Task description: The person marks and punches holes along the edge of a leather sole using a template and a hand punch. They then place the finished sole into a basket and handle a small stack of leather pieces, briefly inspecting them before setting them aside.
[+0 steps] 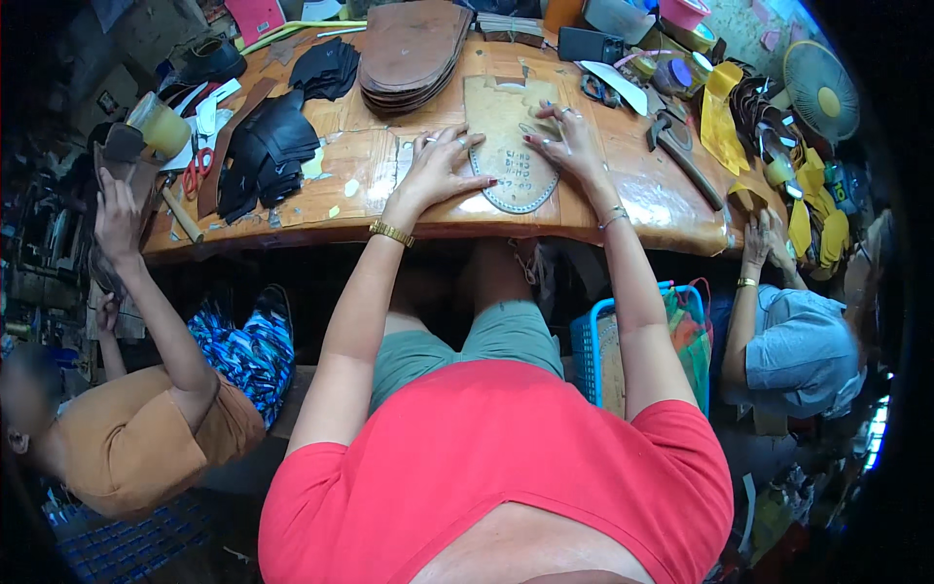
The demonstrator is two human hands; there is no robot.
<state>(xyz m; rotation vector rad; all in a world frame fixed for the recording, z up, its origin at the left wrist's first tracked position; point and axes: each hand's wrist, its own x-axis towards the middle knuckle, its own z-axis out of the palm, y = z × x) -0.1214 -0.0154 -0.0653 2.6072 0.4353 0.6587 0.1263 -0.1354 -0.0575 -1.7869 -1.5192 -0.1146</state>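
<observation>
A tan, flat pattern piece (501, 156) with a rounded near end lies on the wooden table in front of me. Small holes run along its curved edge, and handwriting marks its face. My left hand (446, 167) rests over its left edge, fingers spread and thumb pointing inward. On the opposite edge lies my right hand (574, 146), its fingers apart and thumb on the pattern. A small pale shape beside the right thumb is too small to make out. Just beyond the left hand stands a stack of brown rounded leather pieces (413, 44).
Black leather pieces (268, 156), red scissors (197, 173) and a wooden-handled tool (182, 215) lie left. A hammer (686, 165) and yellow pieces (722, 112) lie right. One person (146, 438) sits left, another (798, 341) right. A blue basket (587, 355) stands below the table.
</observation>
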